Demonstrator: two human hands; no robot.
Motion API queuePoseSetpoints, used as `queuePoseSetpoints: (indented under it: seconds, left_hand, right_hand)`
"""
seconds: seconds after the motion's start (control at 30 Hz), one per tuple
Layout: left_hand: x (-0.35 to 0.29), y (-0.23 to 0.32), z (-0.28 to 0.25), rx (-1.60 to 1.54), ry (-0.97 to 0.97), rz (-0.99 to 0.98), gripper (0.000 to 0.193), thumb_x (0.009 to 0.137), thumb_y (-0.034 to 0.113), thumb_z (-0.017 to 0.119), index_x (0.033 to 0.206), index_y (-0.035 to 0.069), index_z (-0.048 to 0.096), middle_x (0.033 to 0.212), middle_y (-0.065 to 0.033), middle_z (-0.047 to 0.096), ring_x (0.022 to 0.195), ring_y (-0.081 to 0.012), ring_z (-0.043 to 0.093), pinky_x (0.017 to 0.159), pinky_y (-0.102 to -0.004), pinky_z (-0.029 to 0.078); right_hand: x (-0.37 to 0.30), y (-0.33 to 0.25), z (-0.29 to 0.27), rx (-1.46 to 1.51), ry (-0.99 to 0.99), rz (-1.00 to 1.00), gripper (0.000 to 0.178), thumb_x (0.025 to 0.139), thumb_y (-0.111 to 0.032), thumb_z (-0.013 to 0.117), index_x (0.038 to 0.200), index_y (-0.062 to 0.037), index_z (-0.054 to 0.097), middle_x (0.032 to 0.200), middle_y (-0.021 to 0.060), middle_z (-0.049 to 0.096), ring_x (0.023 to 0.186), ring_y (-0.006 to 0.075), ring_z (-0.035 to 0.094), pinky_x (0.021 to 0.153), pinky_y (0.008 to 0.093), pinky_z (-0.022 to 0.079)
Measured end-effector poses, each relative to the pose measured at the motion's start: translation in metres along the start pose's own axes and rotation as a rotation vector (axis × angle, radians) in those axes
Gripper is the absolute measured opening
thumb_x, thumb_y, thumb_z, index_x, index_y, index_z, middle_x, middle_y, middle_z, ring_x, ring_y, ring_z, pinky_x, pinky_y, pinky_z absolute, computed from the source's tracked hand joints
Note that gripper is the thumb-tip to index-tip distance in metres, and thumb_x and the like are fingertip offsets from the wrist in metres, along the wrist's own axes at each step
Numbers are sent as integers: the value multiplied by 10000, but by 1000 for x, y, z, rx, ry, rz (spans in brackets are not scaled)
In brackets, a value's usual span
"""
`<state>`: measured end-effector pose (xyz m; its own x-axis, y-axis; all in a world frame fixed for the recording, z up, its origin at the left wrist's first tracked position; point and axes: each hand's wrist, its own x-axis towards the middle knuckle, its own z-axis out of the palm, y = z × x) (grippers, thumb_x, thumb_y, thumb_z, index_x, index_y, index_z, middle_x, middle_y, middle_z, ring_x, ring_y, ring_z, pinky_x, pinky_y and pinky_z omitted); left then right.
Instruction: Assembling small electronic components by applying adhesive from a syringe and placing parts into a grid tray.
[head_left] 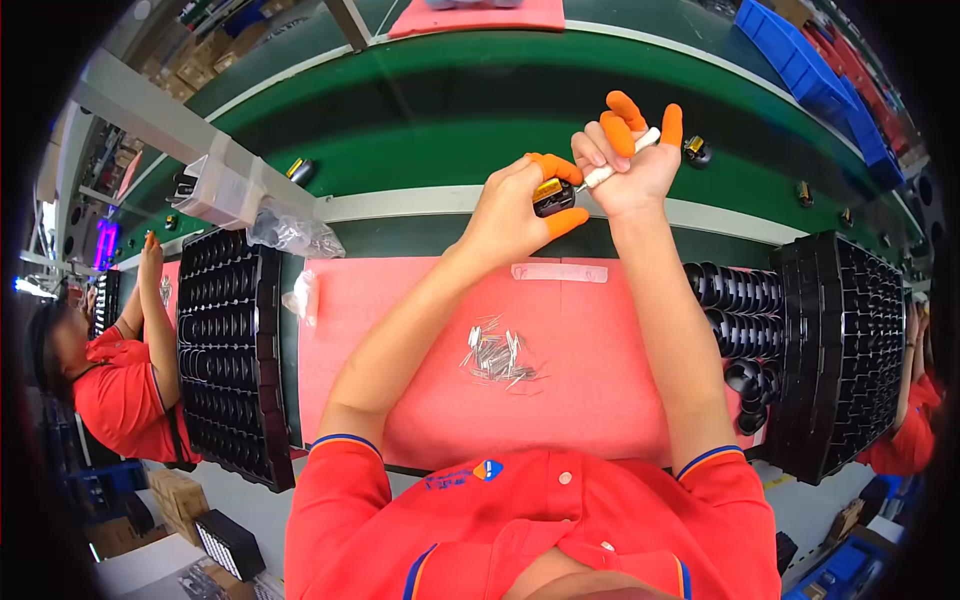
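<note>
My left hand [512,210] is closed on a small black rounded part with a gold-yellow top [551,196], pinched between fingers in orange finger cots. Close on its right, my right hand [632,168] grips a white-handled tool [603,175] across the palm. The tool's thin metal tip reaches the black part's right side; whether it goes in cannot be made out. Orange cots cover fingers of the right hand too, some of them raised off the tool. Below both hands, a loose pile of thin silvery pieces [497,356] lies on the pink mat [420,420].
Black trays [230,350] stand at the left; a stacked group [840,350] stands at the right beside black round parts [738,305]. Beyond runs a green conveyor [430,150] carrying small black parts [697,151]. A clear plastic box [215,190] hangs near the metal post. Other people work on both sides.
</note>
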<state>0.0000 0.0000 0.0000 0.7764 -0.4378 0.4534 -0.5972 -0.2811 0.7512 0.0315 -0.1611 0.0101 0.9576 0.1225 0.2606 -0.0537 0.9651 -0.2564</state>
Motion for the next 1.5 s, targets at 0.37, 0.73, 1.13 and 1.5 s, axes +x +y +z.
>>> queuePoseSetpoints:
  seconds: [0.37,0.73,1.13,1.5]
  left_hand:
    - [-3,21,-5,-131,101,-52,310,658,81,768,935,21,643,822,-122,609,735,-238,604,679,-318,494]
    - [-6,27,-4,-177,131,-22,270,666,31,760,903,35,631,824,-53,625,717,-122,586,655,-245,465]
    - [-4,26,-1,115,114,20,289,648,96,759,895,14,633,774,-131,563,694,-283,581,622,-352,479]
    - [50,-76,4,622,-45,-160,798,720,174,784,1363,-24,355,1364,-280,408,1202,-413,480,983,-428,422]
  right_hand:
    - [-7,6,18,51,-122,19,583,935,-488,394,919,20,679,411,-4,265,389,110,239,444,257,270]
    - [-15,7,29,85,-112,-20,558,929,-460,407,914,23,688,411,-12,260,388,105,245,447,250,272]
    - [-14,15,13,-96,-139,-39,527,930,-420,393,894,6,703,414,-28,261,396,107,245,457,254,275]
    - [-1,-24,6,26,-80,-4,421,991,-287,411,944,47,662,436,-22,305,377,86,261,441,245,260]
